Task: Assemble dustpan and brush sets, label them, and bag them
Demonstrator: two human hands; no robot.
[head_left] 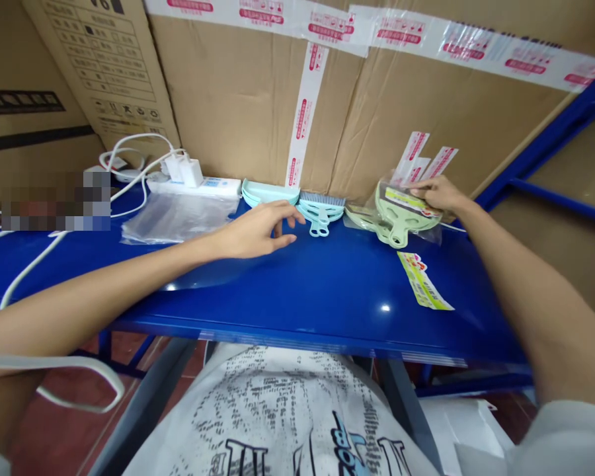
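My left hand hovers over the blue table with its fingers apart and nothing in them. It is nearest to a light-blue dustpan and a light-blue brush set by the back cardboard. At the right, my right hand rests its fingers on a green dustpan set in clear plastic; whether it grips the set is hard to make out. Another wrapped green piece lies partly under it. In front lies a yellow-green label card.
Clear plastic bags lie at the left below a white power strip with chargers and white cables. Large cardboard boxes stand behind the table. Tape strips hang at the right. A blue metal frame rises at the right.
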